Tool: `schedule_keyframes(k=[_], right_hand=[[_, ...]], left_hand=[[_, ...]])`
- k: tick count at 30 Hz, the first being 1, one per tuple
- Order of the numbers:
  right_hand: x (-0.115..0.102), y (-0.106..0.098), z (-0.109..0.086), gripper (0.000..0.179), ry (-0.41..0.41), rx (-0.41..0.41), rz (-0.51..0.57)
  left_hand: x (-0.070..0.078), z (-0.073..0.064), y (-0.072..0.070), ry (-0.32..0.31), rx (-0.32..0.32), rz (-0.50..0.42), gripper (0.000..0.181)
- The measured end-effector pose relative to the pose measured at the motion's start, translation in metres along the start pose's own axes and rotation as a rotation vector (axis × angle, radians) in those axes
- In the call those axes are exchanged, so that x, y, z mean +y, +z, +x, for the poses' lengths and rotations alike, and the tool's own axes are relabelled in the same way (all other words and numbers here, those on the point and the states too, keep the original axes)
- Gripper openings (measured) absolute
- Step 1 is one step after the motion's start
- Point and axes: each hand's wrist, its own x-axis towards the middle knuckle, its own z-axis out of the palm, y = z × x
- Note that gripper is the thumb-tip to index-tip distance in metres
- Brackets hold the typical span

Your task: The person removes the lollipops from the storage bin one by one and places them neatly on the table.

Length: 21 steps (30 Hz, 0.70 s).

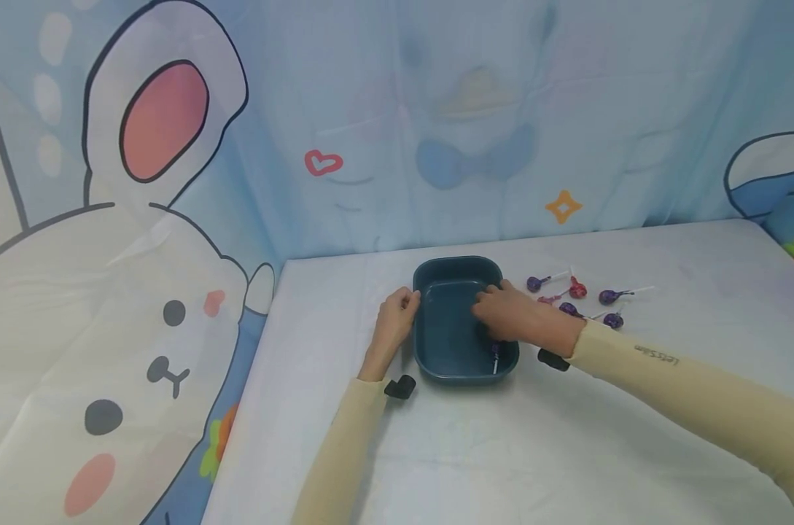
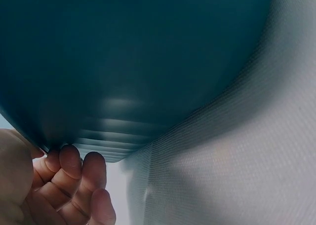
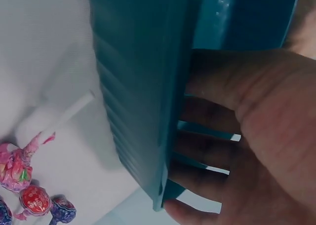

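Observation:
A dark teal plastic basin (image 1: 445, 372) with rounded corners stands on the white-covered table. At its left rim my left hand (image 1: 397, 321) pinches the edge; the left wrist view shows the thumb and bent fingers (image 2: 70, 161) against the rim. My right hand (image 1: 510, 315) reaches over the right wall into the basin, palm side seen in the right wrist view. Its fingertips are hidden behind the wall, and I cannot tell whether they hold anything. Just below this hand, inside the basin, lies a purple-wrapped lollipop (image 1: 496, 350) with its white stick toward the near side.
Several lollipops lie loose right of the basin, among them a purple one (image 1: 609, 297) and a red one (image 1: 577, 289). A pink-wrapped lollipop (image 3: 16, 167) shows close beside the basin. A printed cartoon curtain (image 1: 370, 146) hangs along the table's back edge.

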Motion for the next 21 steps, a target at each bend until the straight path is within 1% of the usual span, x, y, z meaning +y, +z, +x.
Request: schedule_keyframes(k=[4,11,21], right_hand=[[-0.0019,0.0047,0.0005,0.017,0.003,-0.002,-0.013],[-0.0045,0.0079,-0.0020,0.016,0.003,-0.009,-0.067],[-0.0064,0.0096,-0.0022,0.012,-0.004,0.021,-0.094]], left_hand=[[0.0000,0.0002,0.0003,-0.002,0.000,0.005,0.033],[0.0003,0.0001,0.0006,0.001,0.006,0.013,0.033],[0.0013,-0.0008,0.0005,0.002,0.001,0.010,0.033]])
